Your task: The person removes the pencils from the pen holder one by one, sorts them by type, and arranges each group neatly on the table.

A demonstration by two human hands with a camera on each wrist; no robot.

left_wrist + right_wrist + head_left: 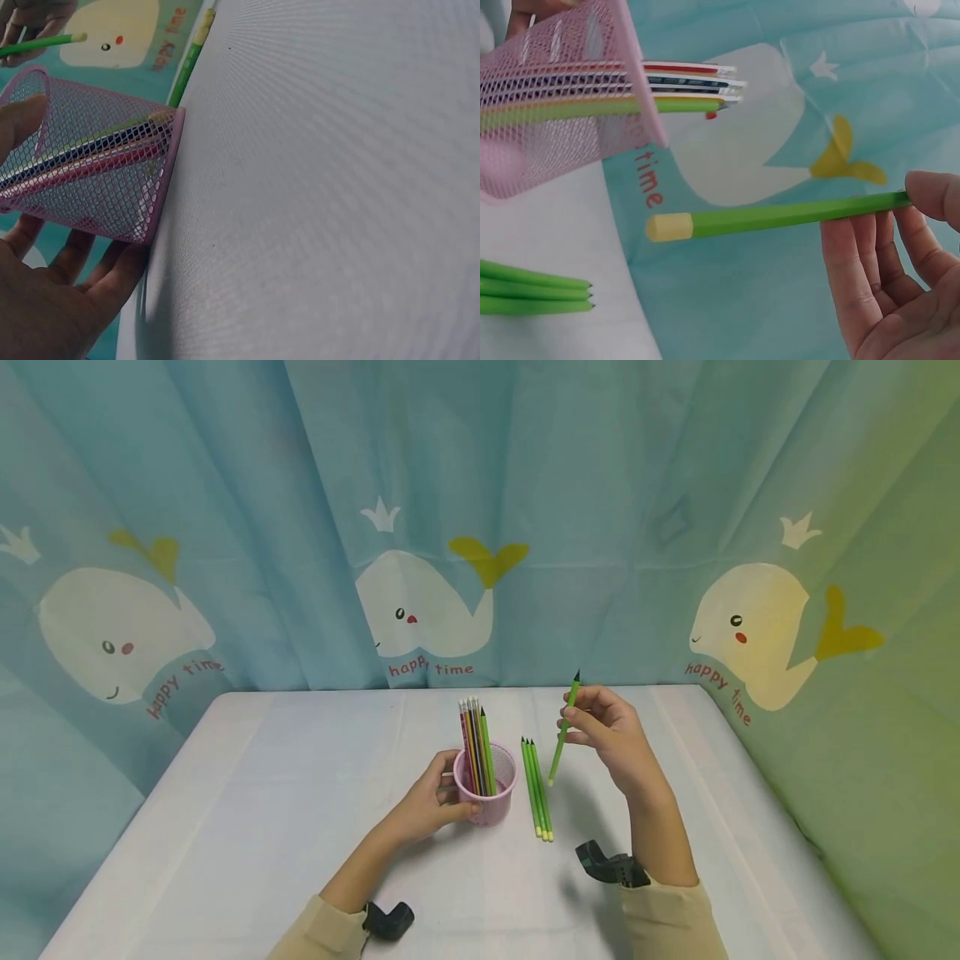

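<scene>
My right hand (609, 731) pinches a green pencil (564, 727) between thumb and fingers, its black point up and its pale yellow end down. It is held above the table, right of the cup. A pink mesh pencil cup (491, 812) stands upright with my left hand (427, 797) curled round its left side, thumb in front. Inside the cup lean several striped and dark pencils (470, 735) and a green pencil (487, 752), point up. Between the cup and my right hand, three green pencils (537, 789) lie side by side on the table, points away from me.
The white-covered table (262, 827) ends at the back against a blue curtain (600, 527) printed with whales. A greenish curtain (885, 760) runs along the right side. Black wrist straps with camera mounts (611, 864) stick out from both wrists.
</scene>
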